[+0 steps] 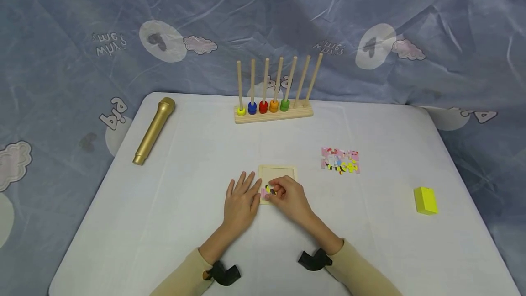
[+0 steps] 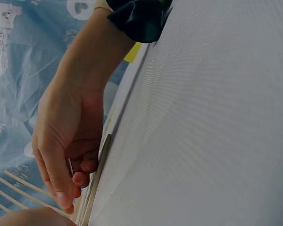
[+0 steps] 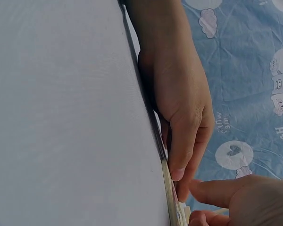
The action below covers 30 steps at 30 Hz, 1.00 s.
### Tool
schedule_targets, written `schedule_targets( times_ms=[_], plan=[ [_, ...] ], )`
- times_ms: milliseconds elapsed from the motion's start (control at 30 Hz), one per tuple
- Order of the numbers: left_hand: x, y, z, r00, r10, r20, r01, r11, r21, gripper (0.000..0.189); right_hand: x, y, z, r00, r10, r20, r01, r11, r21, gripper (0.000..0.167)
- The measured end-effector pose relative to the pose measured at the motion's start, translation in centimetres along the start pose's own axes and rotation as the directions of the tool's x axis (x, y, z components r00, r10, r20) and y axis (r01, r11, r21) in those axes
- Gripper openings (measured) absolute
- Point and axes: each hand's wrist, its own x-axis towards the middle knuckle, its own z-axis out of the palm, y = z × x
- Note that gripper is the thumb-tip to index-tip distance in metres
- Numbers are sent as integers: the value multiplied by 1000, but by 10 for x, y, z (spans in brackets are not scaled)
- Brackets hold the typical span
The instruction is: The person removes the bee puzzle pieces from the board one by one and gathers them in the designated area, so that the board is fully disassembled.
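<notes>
A small wooden puzzle tray (image 1: 277, 171) lies in front of me, with pink, yellow and black puzzle pieces (image 1: 269, 190) in its lower left part. My right hand (image 1: 291, 198) reaches over the tray, its thumb and index finger pinching at a puzzle piece there. How much of that piece lies under the fingertips is hidden. Flat and spread, my left hand (image 1: 240, 202) rests at the tray's left edge, fingertips pointing away from me. In the left wrist view the right hand (image 2: 68, 141) shows curled fingers just above the tray's rim (image 2: 101, 162).
More puzzle pieces (image 1: 340, 161) lie grouped to the tray's right. A wooden peg stand (image 1: 274, 114) with coloured beads stands at the back. A gold microphone-shaped object (image 1: 154, 131) lies far left, a yellow block (image 1: 425, 200) far right. A white cloth covers the table (image 1: 197, 150).
</notes>
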Motion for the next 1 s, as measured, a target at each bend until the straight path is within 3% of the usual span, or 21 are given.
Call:
schedule_targets(
  times_ms=[467,1000],
  plan=[
    [-1,1,-1,1000,-22,8,22,999,-33,36,-2,-1,1,999,-9,35,13,991,-135,26],
    [-1,-1,1,999,-29,22,29,999,-27,37,0,-1,2,997,31,64,-20,987,-161,24]
  ],
)
